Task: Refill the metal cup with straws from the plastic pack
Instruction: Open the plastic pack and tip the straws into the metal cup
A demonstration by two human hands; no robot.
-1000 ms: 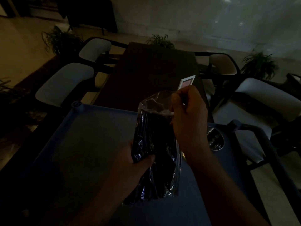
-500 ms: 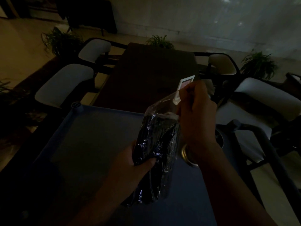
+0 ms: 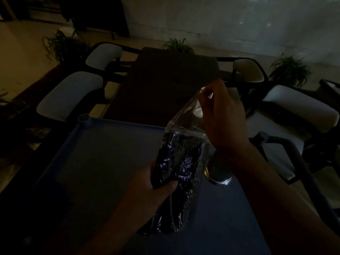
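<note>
The scene is very dark. A clear plastic pack (image 3: 181,162) full of black straws stands almost upright over the blue tray (image 3: 103,155). My left hand (image 3: 152,196) grips the pack's lower half from the left. My right hand (image 3: 220,116) pinches the loose top flap of the pack and holds it stretched up and to the right. The metal cup (image 3: 219,176) stands on the tray just right of the pack, mostly hidden under my right wrist; only its shiny rim shows.
A dark table (image 3: 165,83) lies beyond the tray, with white-seated chairs (image 3: 68,96) on its left and others (image 3: 298,105) on its right. Potted plants (image 3: 288,70) stand along the far wall. A dark cart handle (image 3: 294,150) runs along the tray's right side.
My right hand has pulled the pack's top flap up and to the right, stretching the plastic. It now covers the white card on the table. My left hand keeps its hold.
</note>
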